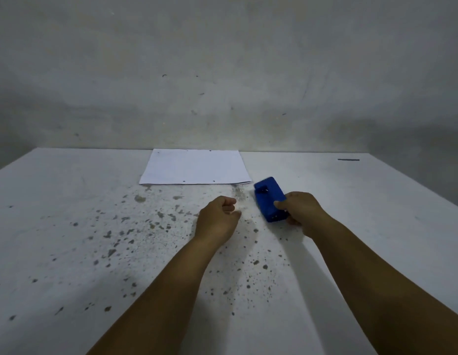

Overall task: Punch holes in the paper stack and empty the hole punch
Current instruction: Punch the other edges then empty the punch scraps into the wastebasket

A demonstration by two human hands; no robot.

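Note:
A white paper stack [194, 167] lies flat at the far edge of the table, with small punched holes along its near and far edges. My right hand [303, 213] grips the near end of a blue hole punch [270, 198], which is tilted just right of the stack's near right corner. My left hand [217, 217] is curled into a loose fist to the left of the punch, close to the table, with nothing visible in it. A faint smear of small paper bits [239, 193] lies on the table between the hands and the stack.
The white table [69, 226] is speckled with dark stains across its middle and near part. A grey wall [222, 73] rises right behind the far edge. A short dark line mark [348, 159] sits at the far right.

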